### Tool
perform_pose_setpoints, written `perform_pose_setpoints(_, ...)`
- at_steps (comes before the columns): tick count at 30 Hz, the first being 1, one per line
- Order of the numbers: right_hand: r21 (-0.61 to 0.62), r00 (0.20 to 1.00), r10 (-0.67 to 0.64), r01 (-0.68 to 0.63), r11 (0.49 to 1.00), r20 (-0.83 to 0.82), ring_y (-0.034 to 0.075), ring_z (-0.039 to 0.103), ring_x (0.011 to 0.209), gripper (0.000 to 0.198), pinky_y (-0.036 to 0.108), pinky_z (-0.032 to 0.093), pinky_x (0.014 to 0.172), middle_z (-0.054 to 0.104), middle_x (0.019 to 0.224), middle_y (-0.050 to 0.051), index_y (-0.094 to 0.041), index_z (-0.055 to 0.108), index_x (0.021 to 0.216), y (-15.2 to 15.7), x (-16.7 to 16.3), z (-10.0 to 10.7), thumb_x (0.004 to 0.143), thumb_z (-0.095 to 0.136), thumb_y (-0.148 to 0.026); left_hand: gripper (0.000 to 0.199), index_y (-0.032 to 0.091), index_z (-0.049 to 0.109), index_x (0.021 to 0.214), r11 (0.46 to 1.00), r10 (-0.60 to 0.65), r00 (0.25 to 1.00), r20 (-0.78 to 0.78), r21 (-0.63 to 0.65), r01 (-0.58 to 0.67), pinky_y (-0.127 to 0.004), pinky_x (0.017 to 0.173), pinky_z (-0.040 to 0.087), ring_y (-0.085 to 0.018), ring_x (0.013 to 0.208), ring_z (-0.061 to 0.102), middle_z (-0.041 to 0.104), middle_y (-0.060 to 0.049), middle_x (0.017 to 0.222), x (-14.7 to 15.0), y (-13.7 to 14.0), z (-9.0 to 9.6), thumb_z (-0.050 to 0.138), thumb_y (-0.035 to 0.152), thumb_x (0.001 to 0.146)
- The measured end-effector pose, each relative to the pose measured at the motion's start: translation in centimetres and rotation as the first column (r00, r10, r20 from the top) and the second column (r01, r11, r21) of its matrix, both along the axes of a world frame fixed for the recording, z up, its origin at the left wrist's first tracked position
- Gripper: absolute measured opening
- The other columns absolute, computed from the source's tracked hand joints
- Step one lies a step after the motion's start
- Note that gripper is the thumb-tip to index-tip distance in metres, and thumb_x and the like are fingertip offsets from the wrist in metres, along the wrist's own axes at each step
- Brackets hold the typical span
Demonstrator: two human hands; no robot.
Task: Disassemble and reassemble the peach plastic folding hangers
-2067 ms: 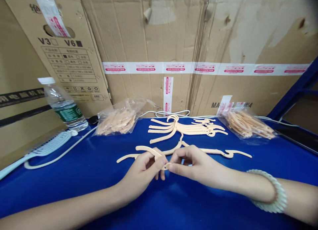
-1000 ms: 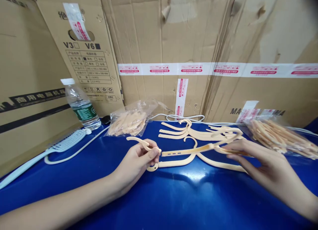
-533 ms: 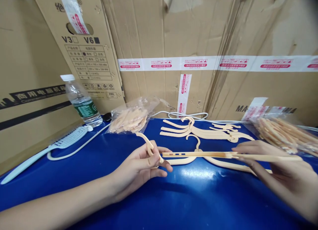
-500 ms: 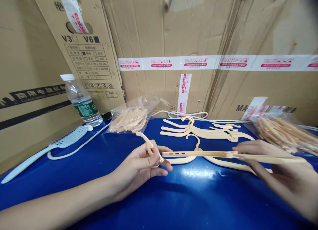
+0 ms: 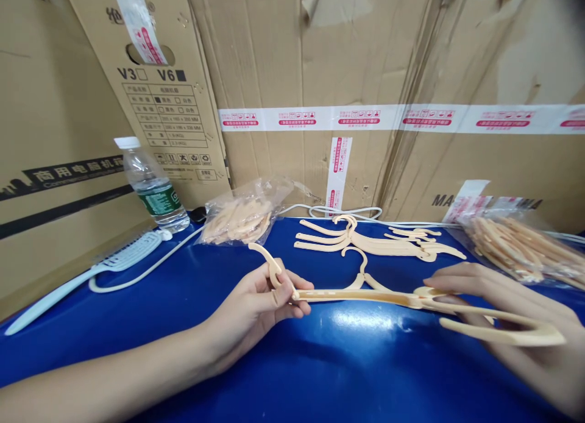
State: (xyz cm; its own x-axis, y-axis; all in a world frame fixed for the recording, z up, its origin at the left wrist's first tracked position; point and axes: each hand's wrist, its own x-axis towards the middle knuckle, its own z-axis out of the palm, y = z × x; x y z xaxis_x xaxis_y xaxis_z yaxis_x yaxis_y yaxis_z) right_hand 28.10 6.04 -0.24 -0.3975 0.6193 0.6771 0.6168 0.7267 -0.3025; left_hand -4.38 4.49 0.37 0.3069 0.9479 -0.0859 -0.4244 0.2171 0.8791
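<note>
My left hand point(image 5: 260, 307) pinches a small curved cream plastic hanger hook point(image 5: 264, 256) between thumb and fingers. The hook's lower end meets the left tip of a cream hanger arm piece point(image 5: 365, 295); whether the two are joined I cannot tell. Slots show along that long piece. My right hand point(image 5: 516, 295) grips its jointed right part, and a folded arm sticks out in front of the palm. Just behind the held piece lies another hanger point(image 5: 364, 266) with its hook up, partly covered. Farther back, several stacked hangers point(image 5: 379, 243) rest on the blue table point(image 5: 320, 374).
Behind the hands lie a clear bag of hooks point(image 5: 242, 220) and, at right, a bag of hanger arms point(image 5: 516, 246). A water bottle point(image 5: 158, 194), a pale blue hairbrush point(image 5: 114, 261) and a white cable point(image 5: 141, 280) are at left. Cardboard boxes point(image 5: 297, 57) wall the back.
The long arm piece has tilted and lowered, its left tip now meeting the hook in my left hand. My right hand has turned it, so the folded arm swings toward me.
</note>
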Motion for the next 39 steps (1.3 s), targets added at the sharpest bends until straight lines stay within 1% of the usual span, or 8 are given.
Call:
perform_pose_setpoints(6, 0.094, 0.998, 0.038, -0.043, 0.995, 0.056, 0.023, 0.07, 0.081, 0.027, 0.028, 0.058, 0.069, 0.07, 0.099, 0.004, -0.035, 0.062, 0.11, -0.4, -0.4, -0.2, 0.09, 0.049, -0.023, 0.032, 0.014, 0.058, 0.071, 0.989, 0.149, 0.984, -0.1, -0.009, -0.15, -0.023, 0.064, 0.052, -0.013, 0.065, 0.066, 0.073, -0.006, 0.081, 0.0, 0.2, -0.4, 0.087, 0.026, 0.067)
perform_pose_setpoints(16, 0.013, 0.997, -0.001, 0.0, 1.0, 0.077, 0.026, 0.071, 0.08, 0.037, 0.031, 0.063, 0.068, 0.071, 0.099, -0.002, -0.044, 0.057, 0.114, -1.4, -0.9, -0.3, 0.084, 0.058, -0.021, 0.035, 0.014, 0.062, 0.071, 0.972, 0.232, 0.953, -0.196, 0.08, -0.221, -0.016, 0.055, 0.048, -0.009, 0.054, 0.06, 0.069, -0.001, 0.063, -0.4, 0.6, -1.1, 0.088, 0.037, 0.064)
perform_pose_setpoints(25, -0.101, 0.991, -0.096, 0.086, 0.991, -0.095, 0.022, 0.072, 0.067, 0.014, 0.022, 0.06, 0.053, 0.075, 0.087, -0.002, -0.037, 0.069, 0.097, -0.3, -1.1, 0.6, 0.085, 0.063, -0.039, 0.038, 0.015, 0.065, 0.074, 0.953, 0.303, 0.936, -0.179, 0.061, -0.296, -0.017, 0.062, 0.053, -0.01, 0.061, 0.064, 0.067, 0.001, 0.063, 0.3, -0.2, 0.0, 0.09, 0.039, 0.06)
perform_pose_setpoints(30, -0.167, 0.966, -0.136, 0.1, 0.981, -0.221, 0.018, 0.071, 0.058, 0.022, 0.015, 0.056, 0.048, 0.076, 0.078, 0.001, -0.031, 0.075, 0.088, -0.5, -1.6, 1.7, 0.081, 0.067, -0.051, 0.03, 0.014, 0.065, 0.071, 0.95, 0.306, 0.924, -0.228, 0.133, -0.282, -0.017, 0.061, 0.053, -0.01, 0.065, 0.065, 0.072, -0.002, 0.083, 0.5, -0.4, -0.4, 0.082, 0.039, 0.071)
perform_pose_setpoints(32, -0.231, 0.965, -0.137, 0.084, 0.969, -0.225, 0.019, 0.072, 0.061, 0.029, 0.016, 0.057, 0.051, 0.076, 0.08, 0.003, -0.028, 0.075, 0.088, -0.6, -1.7, 2.0, 0.08, 0.067, -0.054, 0.025, 0.015, 0.066, 0.075, 0.969, 0.236, 0.918, -0.318, 0.149, -0.197, -0.018, 0.06, 0.053, -0.01, 0.064, 0.065, 0.073, -0.004, 0.084, 0.6, -0.8, -0.6, 0.074, 0.037, 0.08)
perform_pose_setpoints(35, -0.382, 0.972, -0.136, 0.054, 0.922, -0.19, 0.022, 0.072, 0.07, 0.04, 0.019, 0.058, 0.054, 0.076, 0.087, 0.008, -0.023, 0.075, 0.092, -0.4, -1.8, 2.4, 0.081, 0.064, -0.059, 0.01, 0.014, 0.068, 0.08, 0.957, 0.057, 0.842, -0.537, 0.271, 0.107, -0.02, 0.062, 0.053, -0.012, 0.065, 0.066, 0.072, -0.004, 0.078, 1.0, -2.1, -0.4, 0.066, 0.023, 0.084)
perform_pose_setpoints(36, -0.427, 0.977, -0.128, 0.043, 0.903, -0.173, 0.023, 0.072, 0.074, 0.042, 0.021, 0.059, 0.056, 0.075, 0.089, 0.009, -0.021, 0.074, 0.094, -0.3, -1.7, 2.5, 0.082, 0.062, -0.06, 0.004, 0.015, 0.068, 0.081, 0.912, 0.039, 0.797, -0.603, 0.346, 0.218, -0.021, 0.065, 0.054, -0.013, 0.068, 0.067, 0.072, -0.004, 0.079, 1.1, -2.7, -0.2, 0.065, 0.017, 0.082)
perform_pose_setpoints(39, -0.514, 0.996, -0.045, 0.001, 0.858, -0.074, 0.024, 0.071, 0.081, 0.037, 0.027, 0.059, 0.065, 0.074, 0.092, 0.009, -0.02, 0.072, 0.095, 0.0, -1.3, 2.2, 0.087, 0.058, -0.054, 0.012, 0.015, 0.069, 0.084, 0.679, 0.169, 0.68, -0.713, 0.584, 0.444, -0.019, 0.073, 0.052, -0.013, 0.076, 0.066, 0.07, -0.003, 0.081, 1.2, -4.2, 0.2, 0.066, 0.005, 0.078)
